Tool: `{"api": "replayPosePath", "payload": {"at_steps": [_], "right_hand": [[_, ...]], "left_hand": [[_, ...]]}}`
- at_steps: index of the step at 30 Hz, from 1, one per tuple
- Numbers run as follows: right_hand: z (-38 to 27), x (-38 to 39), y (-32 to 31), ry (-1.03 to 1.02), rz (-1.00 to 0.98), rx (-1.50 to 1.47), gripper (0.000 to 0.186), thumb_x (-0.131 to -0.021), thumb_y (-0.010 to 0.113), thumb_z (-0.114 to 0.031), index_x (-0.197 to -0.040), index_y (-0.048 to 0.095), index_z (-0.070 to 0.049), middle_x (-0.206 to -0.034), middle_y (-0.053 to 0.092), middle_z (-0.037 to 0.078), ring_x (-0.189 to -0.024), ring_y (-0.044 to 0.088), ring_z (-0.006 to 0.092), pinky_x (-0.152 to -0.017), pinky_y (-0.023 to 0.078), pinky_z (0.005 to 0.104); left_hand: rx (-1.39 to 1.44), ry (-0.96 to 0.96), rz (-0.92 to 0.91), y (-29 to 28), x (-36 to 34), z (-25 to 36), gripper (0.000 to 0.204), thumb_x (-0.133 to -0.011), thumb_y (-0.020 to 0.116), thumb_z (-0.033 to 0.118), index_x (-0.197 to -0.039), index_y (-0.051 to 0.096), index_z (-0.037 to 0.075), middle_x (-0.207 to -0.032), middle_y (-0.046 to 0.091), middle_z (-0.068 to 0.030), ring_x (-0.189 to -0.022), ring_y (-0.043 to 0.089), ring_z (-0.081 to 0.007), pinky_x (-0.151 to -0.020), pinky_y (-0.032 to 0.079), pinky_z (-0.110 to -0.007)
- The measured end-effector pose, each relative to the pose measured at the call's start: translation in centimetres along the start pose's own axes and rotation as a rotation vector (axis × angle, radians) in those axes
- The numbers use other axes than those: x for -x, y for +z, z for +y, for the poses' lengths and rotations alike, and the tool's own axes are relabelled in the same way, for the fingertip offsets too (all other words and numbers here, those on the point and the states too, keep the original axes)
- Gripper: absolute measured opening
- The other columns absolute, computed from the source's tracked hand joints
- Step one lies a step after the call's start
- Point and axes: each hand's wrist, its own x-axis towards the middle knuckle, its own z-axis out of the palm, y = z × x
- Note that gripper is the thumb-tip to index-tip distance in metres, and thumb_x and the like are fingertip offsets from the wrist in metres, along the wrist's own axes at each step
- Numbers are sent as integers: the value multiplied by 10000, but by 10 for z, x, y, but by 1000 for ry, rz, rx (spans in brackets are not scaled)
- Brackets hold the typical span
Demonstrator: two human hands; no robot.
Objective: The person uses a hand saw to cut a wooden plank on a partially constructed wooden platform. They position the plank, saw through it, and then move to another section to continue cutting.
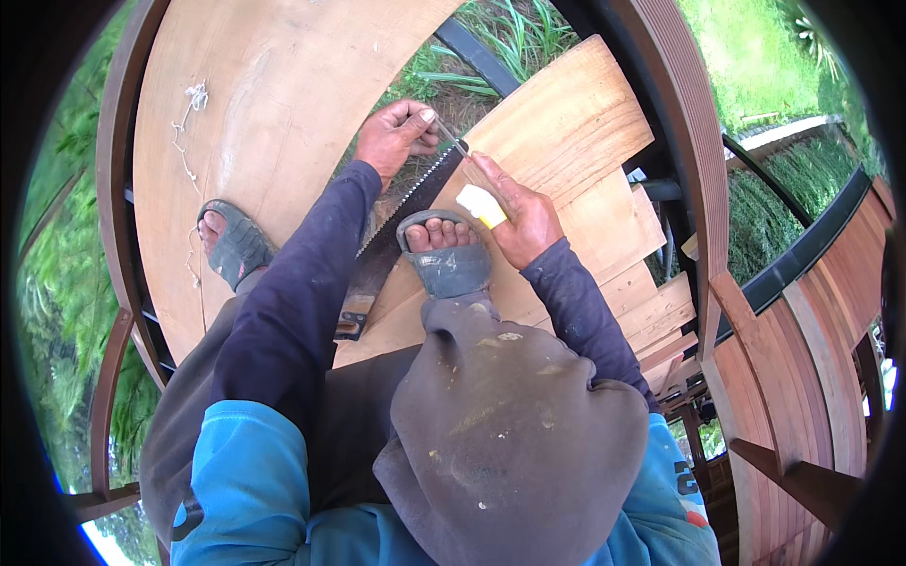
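Note:
A thin metal file (452, 138) spans the gap between my two hands, over the narrow end of a handsaw (404, 222). The thumb and fingers of my left hand (393, 137) pinch its far end. My right hand (525, 215) is closed, its index finger stretched along the file's near end. A white and yellow piece (482, 206) sticks out of the right palm; whether it is the file's handle I cannot tell. The dark saw blade lies slanting, its teeth toward the left, with its wooden handle (357, 307) near me. My right sandalled foot (448, 259) stands beside the blade.
My left foot (236, 245) rests on a wide pale board (255, 104), where tangled white string (192, 132) lies. Under the right foot is a stepped stack of planks (576, 132). Grass (528, 38) shows through the gap between them. Dark beams and a curved brown rail (694, 123) border the right.

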Motion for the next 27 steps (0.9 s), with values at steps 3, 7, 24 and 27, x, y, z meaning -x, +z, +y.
{"api": "replayPosePath", "payload": {"at_steps": [3, 7, 24, 27], "right_hand": [[0, 5, -4, -73, 30, -92, 575, -955, 699, -84, -1504, 528, -88, -1411, 642, 167, -1334, 602, 261, -1074, 485, 342], [9, 17, -3, -73, 61, 1, 633, -913, 689, -45, -1513, 522, -160, -1280, 683, 218, -1175, 677, 369, -955, 550, 397], [14, 7, -1, -49, 117, 117, 633, -901, 690, -83, -1497, 542, -236, -1026, 718, 253, -953, 707, 432, -812, 561, 474], [9, -10, -1, 2, 70, 207, 614, -918, 694, -116, -1498, 539, -243, -1092, 705, 239, -1004, 694, 421, -838, 560, 463]], "left_hand": [[-7, 3, -30, 4, 12, 3, 220, -1035, 657, 240, -1088, 666, 27, -960, 689, -56, -868, 681, -156, -792, 620, -331], [-70, -4, -39, 11, 16, 3, 220, -1032, 666, 252, -1090, 676, 40, -969, 707, -50, -885, 687, -150, -792, 600, -313], [-73, -10, -72, 9, -4, 3, 221, -1029, 665, 259, -1095, 665, 48, -974, 689, -52, -859, 676, -150, -758, 594, -308], [-19, -45, -36, 5, -4, 1, 201, -1038, 644, 241, -1055, 663, 42, -924, 672, -52, -791, 663, -142, -712, 602, -312]]}}
